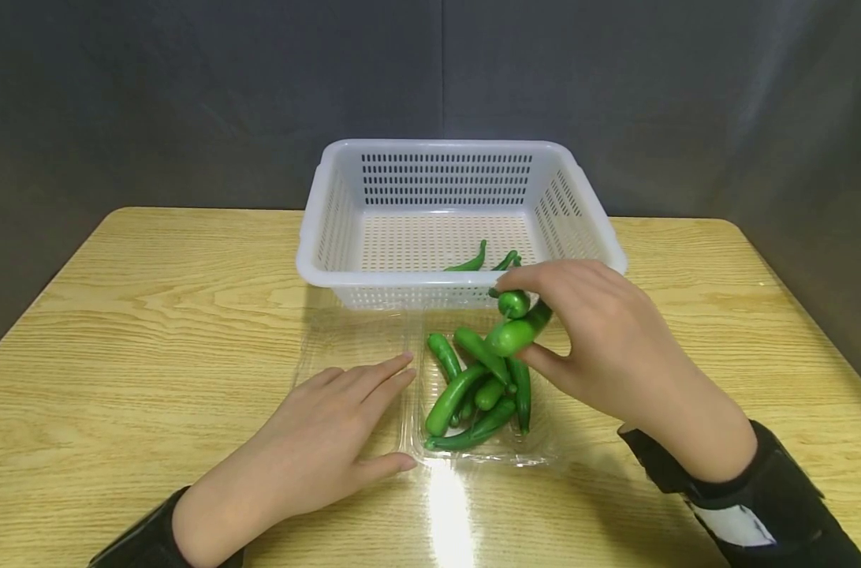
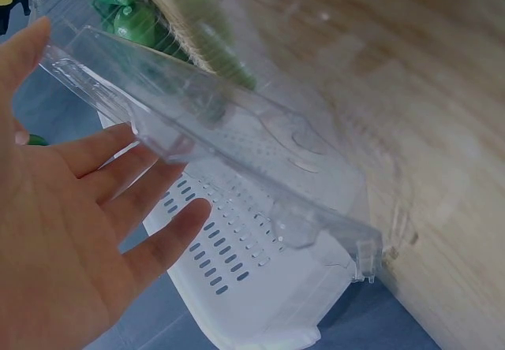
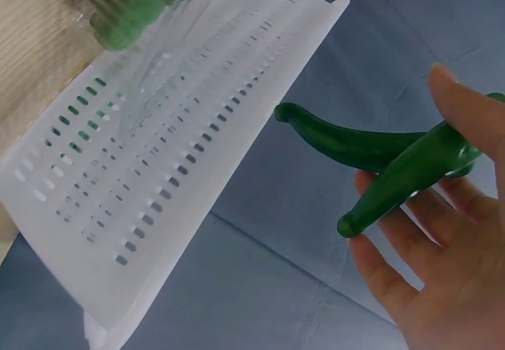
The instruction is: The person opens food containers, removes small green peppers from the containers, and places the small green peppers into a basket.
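Observation:
My right hand (image 1: 608, 339) is raised above the right side of a clear plastic box, gripping two green peppers (image 1: 519, 335) between thumb and fingers. In the right wrist view both held peppers (image 3: 406, 180) show their stems pointing away from the palm. Several more green peppers (image 1: 453, 402) lie heaped inside the box. The box's lid (image 1: 355, 327) is folded open flat to the left. My left hand (image 1: 317, 442), fingers extended, reaches over that lid, its fingertips at the hinge (image 1: 408, 414). The left wrist view shows straight, spread fingers (image 2: 134, 200) against the plastic.
Just behind the box stands a white perforated basket (image 1: 459, 278), its front rim close to my right fingers. A few green peppers (image 1: 471, 260) lie in it near the front wall. Everything rests on a wood-grain table (image 1: 154, 339), with a dark curtain (image 1: 210, 102) behind.

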The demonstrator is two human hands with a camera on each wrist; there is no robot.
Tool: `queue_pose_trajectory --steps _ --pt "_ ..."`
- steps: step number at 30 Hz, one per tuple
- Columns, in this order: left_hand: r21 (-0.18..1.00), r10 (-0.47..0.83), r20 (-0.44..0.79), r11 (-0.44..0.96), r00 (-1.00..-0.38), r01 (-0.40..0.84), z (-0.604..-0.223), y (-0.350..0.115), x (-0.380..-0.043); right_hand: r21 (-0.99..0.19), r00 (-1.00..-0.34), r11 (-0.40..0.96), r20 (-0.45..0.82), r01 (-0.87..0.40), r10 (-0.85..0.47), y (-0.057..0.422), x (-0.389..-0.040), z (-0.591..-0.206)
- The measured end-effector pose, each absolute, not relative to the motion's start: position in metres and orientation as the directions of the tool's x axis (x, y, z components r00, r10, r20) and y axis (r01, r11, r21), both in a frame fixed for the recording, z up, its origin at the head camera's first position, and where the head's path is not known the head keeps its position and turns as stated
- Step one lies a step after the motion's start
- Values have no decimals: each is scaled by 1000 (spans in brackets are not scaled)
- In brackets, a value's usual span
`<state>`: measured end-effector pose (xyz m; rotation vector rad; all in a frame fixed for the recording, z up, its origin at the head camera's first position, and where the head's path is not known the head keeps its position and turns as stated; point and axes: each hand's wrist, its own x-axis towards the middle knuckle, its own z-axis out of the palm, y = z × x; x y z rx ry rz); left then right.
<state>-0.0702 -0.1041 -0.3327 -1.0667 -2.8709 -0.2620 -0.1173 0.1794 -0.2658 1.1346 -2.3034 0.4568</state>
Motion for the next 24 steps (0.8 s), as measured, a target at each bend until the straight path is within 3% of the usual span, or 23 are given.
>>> queue_pose_trajectory --steps 11,24 --pt "140 642 118 744 -757 653 -333 -104 -70 -49 -474 589 649 -806 -595 184 -124 -267" --pt "139 644 113 744 -757 654 -333 -105 -70 -48 -510 639 650 -768 -563 187 -133 -274"
